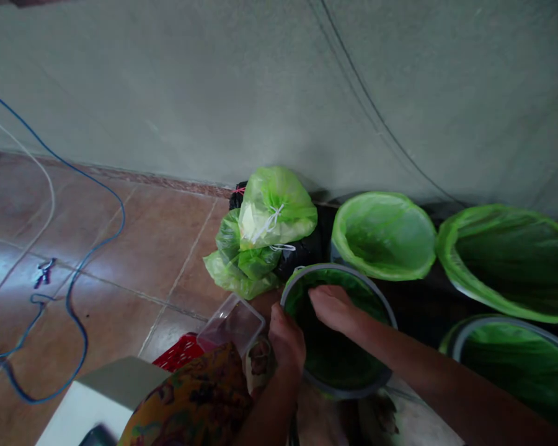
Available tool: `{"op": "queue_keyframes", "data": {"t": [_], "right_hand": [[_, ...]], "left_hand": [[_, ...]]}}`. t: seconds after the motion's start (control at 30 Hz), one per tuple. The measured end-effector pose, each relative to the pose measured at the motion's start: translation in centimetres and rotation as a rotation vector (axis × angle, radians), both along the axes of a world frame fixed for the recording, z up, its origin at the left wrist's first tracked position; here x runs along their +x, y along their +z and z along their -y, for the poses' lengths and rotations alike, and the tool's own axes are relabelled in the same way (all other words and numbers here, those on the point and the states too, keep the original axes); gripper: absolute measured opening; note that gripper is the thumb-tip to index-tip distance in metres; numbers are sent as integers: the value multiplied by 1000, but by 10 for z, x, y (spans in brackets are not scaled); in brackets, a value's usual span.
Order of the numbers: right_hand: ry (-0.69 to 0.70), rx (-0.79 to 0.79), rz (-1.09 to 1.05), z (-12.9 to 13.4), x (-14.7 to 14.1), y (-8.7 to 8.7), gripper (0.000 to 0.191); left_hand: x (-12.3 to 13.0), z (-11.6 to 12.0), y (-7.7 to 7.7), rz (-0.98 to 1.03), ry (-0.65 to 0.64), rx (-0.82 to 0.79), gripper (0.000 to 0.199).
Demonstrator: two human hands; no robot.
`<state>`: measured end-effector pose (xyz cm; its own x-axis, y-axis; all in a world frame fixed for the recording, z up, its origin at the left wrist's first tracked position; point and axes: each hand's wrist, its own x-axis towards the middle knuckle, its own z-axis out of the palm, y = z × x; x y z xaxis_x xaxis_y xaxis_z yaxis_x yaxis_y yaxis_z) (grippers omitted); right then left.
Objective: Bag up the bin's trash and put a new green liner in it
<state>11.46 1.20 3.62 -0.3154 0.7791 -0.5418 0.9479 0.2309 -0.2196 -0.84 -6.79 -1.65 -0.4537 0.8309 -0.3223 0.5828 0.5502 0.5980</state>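
Observation:
A round bin with a grey rim point(387, 297) and a green liner stands in front of me. My left hand point(286, 337) is at the outer left side of its rim, fingers curled; whatever lies between them is hidden. Inside the bin's opening, near the upper left, my right hand point(330, 305) is closed against the dark green liner point(348, 353). Its fingertips are hidden. Just beyond the left rim rests a tied green bag point(283, 204) with white string, on top of another green bag point(246, 266).
More green-lined bins point(384, 235) point(511, 260) point(521, 353) stand to the right. A clear plastic container point(232, 325), a red basket point(179, 352) and a white box point(97, 396) are at lower left. A blue cable point(81, 322) and pliers point(45, 272) lie on the tiles.

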Motion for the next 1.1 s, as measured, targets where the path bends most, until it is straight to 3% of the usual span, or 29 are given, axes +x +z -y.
{"op": "queue_keyframes", "data": {"t": [0.1,0.17,0.3,0.4,0.6,0.67,0.77,0.83,0.93,1.03,1.1], "right_hand": [[99,316,-102,-9,-5,14,27],[185,408,-136,-19,-9,10,29],[292,296,-80,-42,-13,-15,30],[336,254,-85,-52,-15,-24,30],[288,279,-101,-46,-13,-3,35],[164,372,-141,-30,-1,8,44],[-237,461,-122,13,33,16,48],[-531,429,-34,52,59,13,47],[-853,290,6,104,87,-1,49],[-1149,96,-347,133,94,-17,27],[-1313,49,-590,142,88,-23,21]], "left_hand": [[0,0,0,-14,-13,-7,19],[-1,0,0,-34,-25,5,19],[0,1,-2,-63,-15,17,20],[2,1,-3,-71,8,19,20],[2,-2,-5,-104,-10,9,21],[1,-4,-4,-87,-11,-8,22],[0,-6,-2,-77,-13,-42,23],[-1,-9,1,-86,-33,-62,24],[-3,-13,6,-85,-86,-54,22],[-7,-12,16,-67,-66,-34,39],[-10,-3,25,-76,-69,-17,43]]}}
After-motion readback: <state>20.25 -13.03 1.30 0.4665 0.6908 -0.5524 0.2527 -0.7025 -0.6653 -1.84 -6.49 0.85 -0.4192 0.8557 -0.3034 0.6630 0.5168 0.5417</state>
